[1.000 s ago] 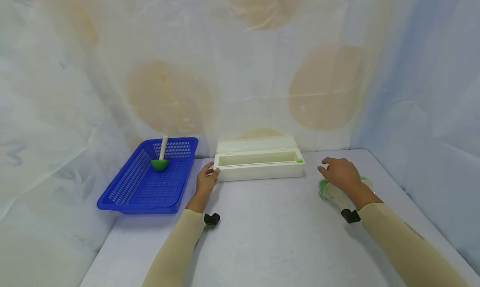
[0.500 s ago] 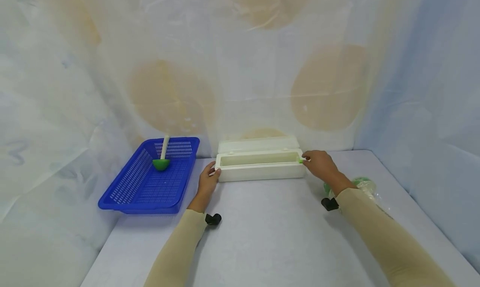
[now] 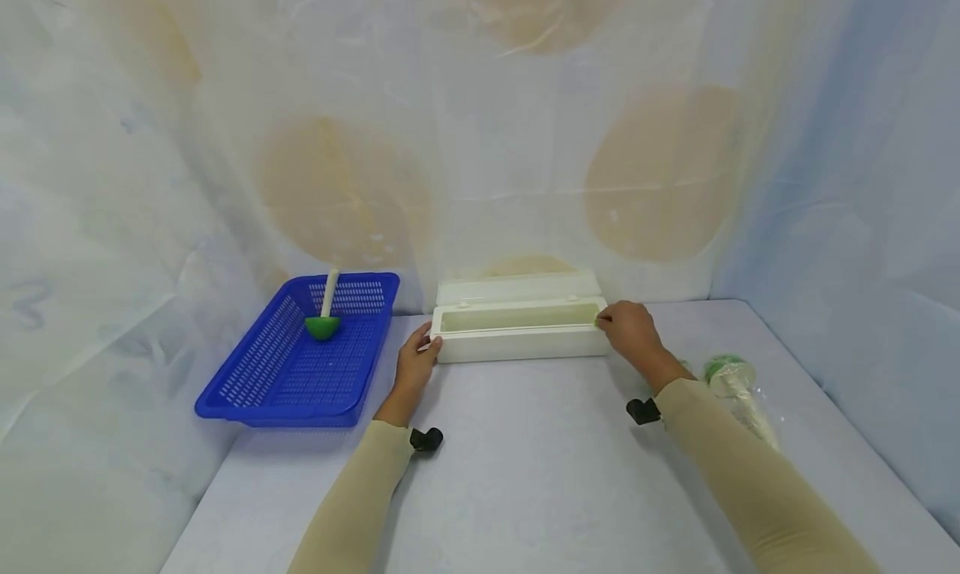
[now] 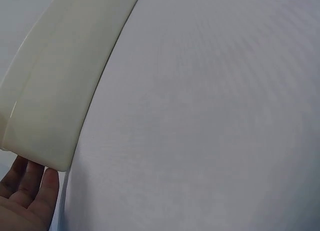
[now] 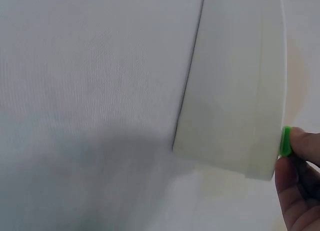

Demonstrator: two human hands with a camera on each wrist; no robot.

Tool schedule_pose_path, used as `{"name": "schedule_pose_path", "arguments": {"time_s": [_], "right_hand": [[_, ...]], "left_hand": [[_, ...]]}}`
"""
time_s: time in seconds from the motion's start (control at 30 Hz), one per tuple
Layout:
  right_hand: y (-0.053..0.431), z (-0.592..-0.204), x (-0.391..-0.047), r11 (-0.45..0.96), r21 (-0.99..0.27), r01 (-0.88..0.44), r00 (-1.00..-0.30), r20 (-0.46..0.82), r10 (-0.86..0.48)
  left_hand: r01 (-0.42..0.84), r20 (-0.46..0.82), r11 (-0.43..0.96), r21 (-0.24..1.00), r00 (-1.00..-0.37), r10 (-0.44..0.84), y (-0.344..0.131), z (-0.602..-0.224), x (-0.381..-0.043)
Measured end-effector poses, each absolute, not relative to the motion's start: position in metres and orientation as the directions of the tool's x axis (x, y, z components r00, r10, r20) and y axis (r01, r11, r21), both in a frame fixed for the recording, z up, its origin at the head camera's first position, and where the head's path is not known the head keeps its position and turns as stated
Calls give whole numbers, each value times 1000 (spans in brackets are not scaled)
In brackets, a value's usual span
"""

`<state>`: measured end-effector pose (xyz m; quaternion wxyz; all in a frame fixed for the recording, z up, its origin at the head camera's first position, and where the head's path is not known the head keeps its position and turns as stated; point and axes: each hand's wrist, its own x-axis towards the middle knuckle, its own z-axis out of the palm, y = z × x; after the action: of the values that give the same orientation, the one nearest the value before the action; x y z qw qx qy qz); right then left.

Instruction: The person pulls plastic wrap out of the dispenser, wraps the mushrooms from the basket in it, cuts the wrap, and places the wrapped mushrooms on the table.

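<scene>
A long white box (image 3: 525, 346), shaped like a cling film dispenser, lies on the table in the head view. Its lid (image 3: 517, 290) is raised at the back and the trough shows. My left hand (image 3: 412, 366) rests fingertips and thumb against the box's left end; in the left wrist view, the fingertips (image 4: 50, 178) meet the end face. At the opposite end my right hand (image 3: 632, 338) pinches a small green slider (image 5: 285, 141) between thumb and finger, at the front top edge of the box. In the head view the fingers mostly cover this slider.
A blue perforated basket (image 3: 281, 420) stands at the left, with a green ladle (image 3: 322, 327) with a white handle leaning in it. Beside the right sleeve lies a green-topped thing (image 3: 731, 378) in clear plastic, partly hidden. Plastic sheeting walls the table in at back and sides.
My right hand has moved left from above the plastic-wrapped thing and taken hold of the green slider, which has shifted slightly left. My left hand has stayed at the box's left end.
</scene>
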<state>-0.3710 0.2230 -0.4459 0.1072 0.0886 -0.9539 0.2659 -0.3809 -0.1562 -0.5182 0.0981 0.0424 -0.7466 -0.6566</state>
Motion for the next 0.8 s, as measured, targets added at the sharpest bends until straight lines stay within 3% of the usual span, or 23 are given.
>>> {"name": "schedule_pose_path", "arguments": {"time_s": [0.8], "right_hand": [[88,-455,-382,829,-391,-400,-902,329,-280]], "left_hand": [[126,147,114,986,-969,-198,-156,-525,-381]]}}
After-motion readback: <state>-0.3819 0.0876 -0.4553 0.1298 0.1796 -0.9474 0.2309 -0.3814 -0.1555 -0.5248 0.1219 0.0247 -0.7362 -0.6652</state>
